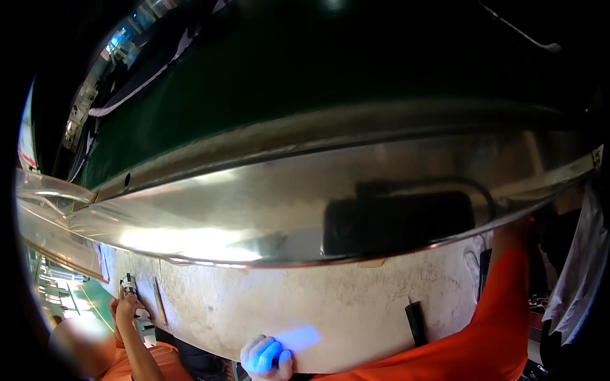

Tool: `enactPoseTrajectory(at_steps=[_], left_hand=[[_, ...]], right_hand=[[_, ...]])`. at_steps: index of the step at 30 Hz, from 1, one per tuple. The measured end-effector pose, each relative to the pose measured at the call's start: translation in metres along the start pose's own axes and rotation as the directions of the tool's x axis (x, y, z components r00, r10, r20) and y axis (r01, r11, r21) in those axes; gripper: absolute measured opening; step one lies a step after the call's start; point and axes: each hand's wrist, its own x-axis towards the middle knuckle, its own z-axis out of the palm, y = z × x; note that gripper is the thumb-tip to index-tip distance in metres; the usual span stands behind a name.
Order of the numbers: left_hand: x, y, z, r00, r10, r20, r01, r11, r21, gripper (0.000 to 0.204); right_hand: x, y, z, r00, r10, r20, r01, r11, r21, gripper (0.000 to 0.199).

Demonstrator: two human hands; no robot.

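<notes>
My left hand point(265, 359), in a pale glove, is at the near edge of the stained whitish worktable point(356, 305). Blue light falls across its knuckles and makes a patch on the tabletop beside it. Its fingers curl toward the thumb around a dark spot; what they hold, if anything, I cannot make out. From the lower edge my right arm in an orange sleeve point(495, 311) reaches up along the right side. Its hand is hidden beyond the shiny curved panel point(286, 222). Between the arms lies a black-handled tool point(415, 322) with a thin tip.
The glossy panel spans the view above the table, with a dark rectangular shape and cable point(400, 222) showing in it. At left, a co-worker's hands point(125, 308) hold a small dark-and-white object. A slim tool point(159, 301) lies nearby. Pale cloth point(581, 273) hangs at far right.
</notes>
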Motion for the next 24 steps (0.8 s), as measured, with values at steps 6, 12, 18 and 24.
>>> enactPoseTrajectory(at_steps=[6, 12, 18, 24], left_hand=[[0.005, 0.005, 0.005, 1.0, -0.028, 0.003, 0.028, 1.0, 0.006, 0.022], [0.011, 0.01, 0.003, 0.999, -0.041, -0.002, 0.041, 0.999, 0.016, 0.018], [0.021, 0.013, 0.0, 0.999, -0.045, -0.018, 0.046, 0.998, 0.031, 0.014], [0.032, 0.031, -0.002, 0.996, -0.037, -0.086, 0.044, 0.995, 0.09, 0.009]], right_hand=[[0.006, -0.009, 0.003, 1.0, 0.003, 0.0, -0.003, 1.0, 0.005, 0.043], [0.007, -0.012, 0.009, 1.0, 0.007, -0.007, -0.007, 1.0, 0.011, 0.043], [0.014, -0.017, 0.008, 1.0, 0.017, -0.012, -0.017, 1.0, 0.01, 0.044], [0.019, -0.027, 0.013, 1.0, 0.027, -0.005, -0.027, 0.999, 0.043, 0.044]])
